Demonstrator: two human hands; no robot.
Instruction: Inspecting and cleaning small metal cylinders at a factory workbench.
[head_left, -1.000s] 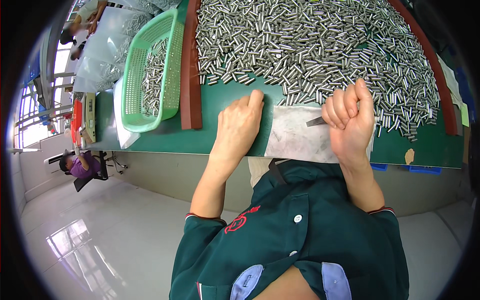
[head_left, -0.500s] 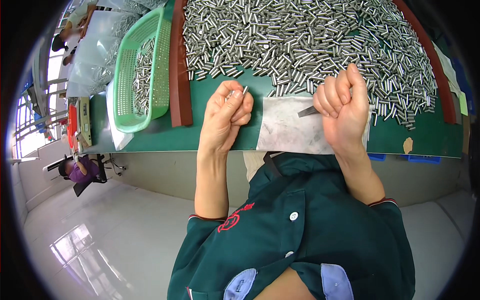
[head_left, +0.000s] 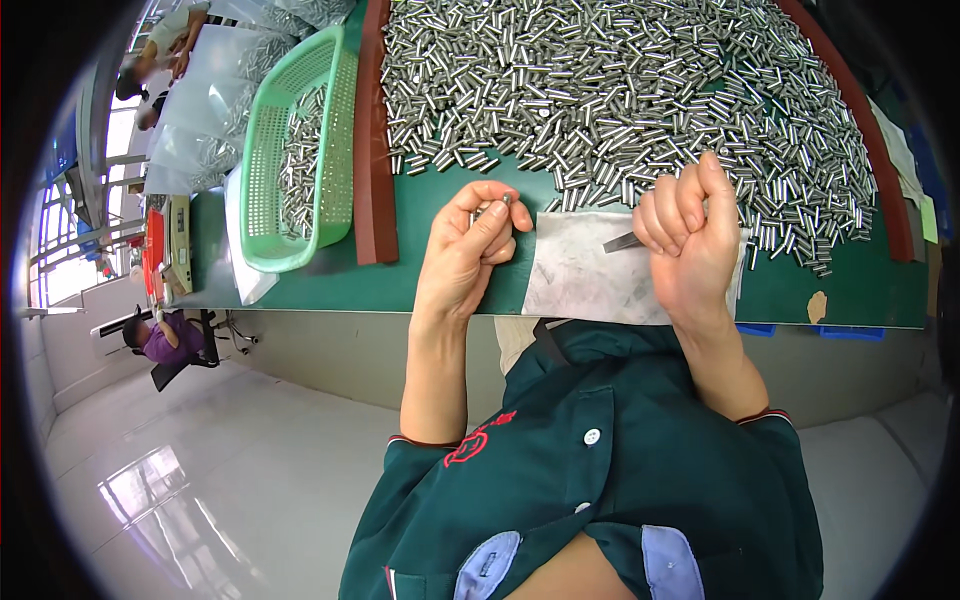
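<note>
My left hand (head_left: 465, 255) is closed over the near edge of the table, thumb and forefinger pinching a small silver metal pin (head_left: 507, 199). Only the pin's end shows past the fingertips. To the right, my right hand (head_left: 690, 240) makes a fist around a flat dark metal blade (head_left: 622, 242), which sticks out to the left; its other end is hidden in the palm. Below the blade, a smudged white sheet (head_left: 575, 275) lies at the table edge. Beyond both hands spreads a thick layer of loose metal pins (head_left: 620, 100).
A green plastic basket (head_left: 250, 170) holding more pins stands to the left. Red-brown bars (head_left: 375, 180) border the pile on the green table (head_left: 400, 290). Clear bags of pins (head_left: 190, 110) and a scale (head_left: 180, 240) sit farther left. Other people are in the left background.
The whole view has shifted slightly, so everything sits a little lower and to the right. In my left fingers the pin has turned and shows less. My right hand keeps its grip.
</note>
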